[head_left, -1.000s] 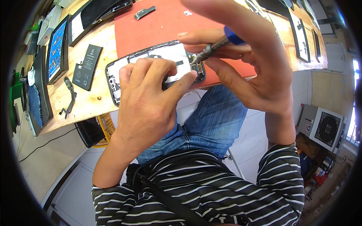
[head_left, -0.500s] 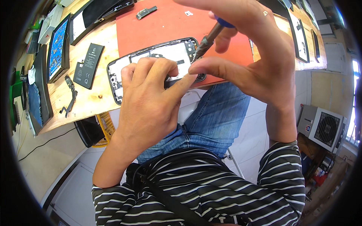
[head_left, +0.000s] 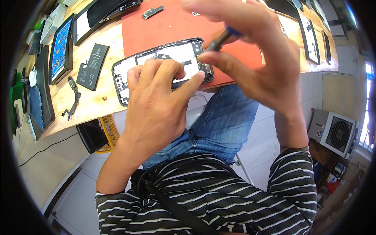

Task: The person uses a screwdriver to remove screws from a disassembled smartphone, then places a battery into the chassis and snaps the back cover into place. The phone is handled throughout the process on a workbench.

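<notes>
While L hand (head_left: pixel 156 96) w/ grip on 1 phone frame (head_left: pixel 188 54), R hand (head_left: pixel 261 64) w/ grip round 1 screwdriver (head_left: pixel 217 42)

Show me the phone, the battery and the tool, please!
Phone (head_left: pixel 180 54), head view: on its white inside.
Battery (head_left: pixel 93 67), head view: on the middle of its black face.
Tool (head_left: pixel 217 41), head view: on its blurry grey shaft.
</notes>
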`<act>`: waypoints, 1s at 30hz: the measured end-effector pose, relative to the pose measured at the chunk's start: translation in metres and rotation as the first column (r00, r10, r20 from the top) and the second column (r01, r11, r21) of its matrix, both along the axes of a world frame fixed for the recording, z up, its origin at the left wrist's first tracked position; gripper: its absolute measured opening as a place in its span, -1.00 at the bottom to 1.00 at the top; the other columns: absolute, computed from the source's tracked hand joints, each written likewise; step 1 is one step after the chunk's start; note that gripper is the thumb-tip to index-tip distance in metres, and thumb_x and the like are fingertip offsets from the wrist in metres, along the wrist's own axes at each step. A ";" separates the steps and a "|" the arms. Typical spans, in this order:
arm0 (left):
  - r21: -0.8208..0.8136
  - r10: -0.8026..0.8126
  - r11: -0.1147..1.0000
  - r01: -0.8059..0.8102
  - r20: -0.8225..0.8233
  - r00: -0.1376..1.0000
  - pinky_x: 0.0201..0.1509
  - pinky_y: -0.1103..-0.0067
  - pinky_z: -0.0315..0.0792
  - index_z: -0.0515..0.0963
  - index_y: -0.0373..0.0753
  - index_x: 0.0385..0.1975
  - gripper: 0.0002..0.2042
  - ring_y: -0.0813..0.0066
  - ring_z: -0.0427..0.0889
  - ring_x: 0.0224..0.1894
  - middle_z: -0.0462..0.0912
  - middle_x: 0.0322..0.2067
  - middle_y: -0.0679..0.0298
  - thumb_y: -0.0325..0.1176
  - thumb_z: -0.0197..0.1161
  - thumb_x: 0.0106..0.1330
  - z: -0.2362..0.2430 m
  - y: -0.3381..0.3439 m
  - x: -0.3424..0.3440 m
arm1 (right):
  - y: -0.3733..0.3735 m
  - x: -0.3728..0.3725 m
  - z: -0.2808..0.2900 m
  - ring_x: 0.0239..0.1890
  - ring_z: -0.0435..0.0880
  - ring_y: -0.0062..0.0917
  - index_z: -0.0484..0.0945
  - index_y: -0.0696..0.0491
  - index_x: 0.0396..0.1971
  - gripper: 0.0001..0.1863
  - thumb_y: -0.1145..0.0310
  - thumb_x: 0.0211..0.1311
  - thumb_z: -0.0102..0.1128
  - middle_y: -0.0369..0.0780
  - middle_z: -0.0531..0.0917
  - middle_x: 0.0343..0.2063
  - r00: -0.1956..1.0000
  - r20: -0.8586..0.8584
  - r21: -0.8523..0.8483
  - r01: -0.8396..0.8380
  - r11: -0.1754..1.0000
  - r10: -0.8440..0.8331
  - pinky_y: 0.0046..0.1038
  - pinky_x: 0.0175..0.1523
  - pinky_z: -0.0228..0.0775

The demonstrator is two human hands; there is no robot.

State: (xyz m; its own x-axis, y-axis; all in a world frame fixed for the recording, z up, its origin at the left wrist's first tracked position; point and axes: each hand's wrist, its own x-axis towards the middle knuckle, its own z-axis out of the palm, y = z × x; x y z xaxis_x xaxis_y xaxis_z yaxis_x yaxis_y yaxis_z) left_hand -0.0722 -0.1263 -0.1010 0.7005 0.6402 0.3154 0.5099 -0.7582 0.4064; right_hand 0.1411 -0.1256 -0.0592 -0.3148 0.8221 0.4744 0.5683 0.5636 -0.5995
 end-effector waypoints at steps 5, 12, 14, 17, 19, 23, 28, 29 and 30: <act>-0.007 0.016 1.000 -0.016 -0.011 1.000 0.00 0.30 0.24 0.73 -0.01 0.10 -0.51 0.22 0.51 -0.07 0.54 -0.16 0.27 -0.59 0.36 0.14 0.002 -0.002 0.000 | -0.002 0.000 0.002 -0.19 0.78 -0.43 0.59 -0.24 0.24 -0.34 0.61 0.12 0.36 -0.34 0.77 -0.13 1.000 -0.006 -0.007 0.001 1.000 -0.001 -0.29 0.11 0.49; -0.012 0.015 1.000 -0.015 -0.023 1.000 0.03 0.29 0.24 0.74 -0.01 0.09 -0.52 0.23 0.51 -0.06 0.54 -0.17 0.27 -0.58 0.35 0.14 0.002 -0.002 0.000 | -0.001 0.000 -0.001 -0.20 0.78 -0.43 0.58 -0.25 0.24 -0.34 0.59 0.12 0.38 -0.35 0.77 -0.19 1.000 0.026 0.008 0.015 1.000 -0.015 -0.25 0.16 0.46; -0.015 0.016 1.000 -0.016 -0.018 1.000 0.03 0.28 0.24 0.74 -0.02 0.07 -0.54 0.22 0.51 -0.05 0.53 -0.17 0.27 -0.58 0.35 0.14 0.003 -0.002 0.000 | -0.001 -0.001 0.001 -0.21 0.78 -0.43 0.58 -0.26 0.24 -0.34 0.58 0.12 0.39 -0.35 0.77 -0.20 0.999 0.041 0.012 0.011 1.000 -0.012 -0.24 0.17 0.45; -0.014 0.008 1.000 -0.008 -0.026 1.000 0.03 0.28 0.24 0.75 -0.04 0.05 -0.56 0.21 0.51 -0.05 0.53 -0.18 0.26 -0.58 0.35 0.15 0.003 -0.001 0.001 | -0.001 -0.002 0.007 -0.22 0.78 -0.43 0.57 -0.26 0.24 -0.34 0.57 0.13 0.40 -0.35 0.78 -0.23 0.995 0.097 0.027 0.026 0.999 -0.029 -0.22 0.19 0.44; 0.014 0.002 1.000 -0.001 -0.017 1.000 0.02 0.23 0.22 0.73 -0.08 -0.01 -0.62 0.24 0.52 -0.02 0.51 -0.17 0.26 -0.50 0.38 0.14 0.003 -0.001 0.002 | -0.002 -0.002 0.012 -0.22 0.78 -0.43 0.57 -0.26 0.24 -0.34 0.57 0.13 0.40 -0.35 0.78 -0.24 0.986 0.157 0.061 0.048 0.997 -0.057 -0.20 0.21 0.43; 0.034 -0.010 0.999 0.010 -0.022 1.000 0.04 0.23 0.25 0.73 -0.08 -0.03 -0.65 0.22 0.52 -0.02 0.53 -0.17 0.25 -0.49 0.39 0.14 0.005 0.002 0.001 | -0.014 0.006 0.013 -0.21 0.81 -0.45 0.52 -0.20 0.26 -0.35 0.60 0.17 0.39 -0.25 0.77 -0.21 0.979 0.165 -0.137 0.142 0.980 -0.118 -0.27 0.11 0.58; 0.030 -0.028 0.999 0.026 0.073 0.997 0.00 0.33 0.43 0.80 -0.09 -0.12 -0.72 0.20 0.56 -0.11 0.60 -0.22 0.25 -0.51 0.46 0.15 0.010 0.027 0.002 | -0.008 0.019 -0.034 0.01 0.78 -0.32 0.06 0.14 0.49 -0.15 0.75 0.27 0.27 0.05 0.71 -0.03 0.694 -0.687 -0.089 0.214 0.973 -0.216 -0.39 0.02 0.72; 0.104 -0.061 0.993 0.056 0.051 0.997 -0.06 0.35 0.47 0.80 -0.11 -0.16 -0.72 0.21 0.57 -0.13 0.61 -0.24 0.25 -0.53 0.46 0.11 0.013 0.035 0.003 | -0.006 0.025 -0.042 0.04 0.77 -0.29 -0.01 0.19 0.52 -0.11 0.77 0.28 0.25 0.09 0.69 0.01 0.613 -0.755 -0.099 0.247 0.964 -0.234 -0.40 0.02 0.72; 0.137 -0.094 0.986 0.092 0.013 0.995 -0.06 0.34 0.47 0.80 -0.11 -0.16 -0.72 0.22 0.57 -0.13 0.61 -0.24 0.25 -0.53 0.46 0.10 0.015 0.040 0.003 | -0.006 0.034 -0.048 0.05 0.77 -0.30 0.00 0.19 0.52 -0.13 0.77 0.29 0.25 0.08 0.69 0.02 0.601 -0.743 -0.127 0.303 0.944 -0.293 -0.40 0.01 0.72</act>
State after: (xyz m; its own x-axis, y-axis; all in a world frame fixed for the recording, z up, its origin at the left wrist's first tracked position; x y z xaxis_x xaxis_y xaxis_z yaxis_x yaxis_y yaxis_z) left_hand -0.0688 -0.0864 -0.0860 0.7480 0.5225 0.4092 0.4277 -0.8510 0.3048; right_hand 0.1751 -0.1318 -0.1068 0.4108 0.7977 0.4415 0.0696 0.4554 -0.8876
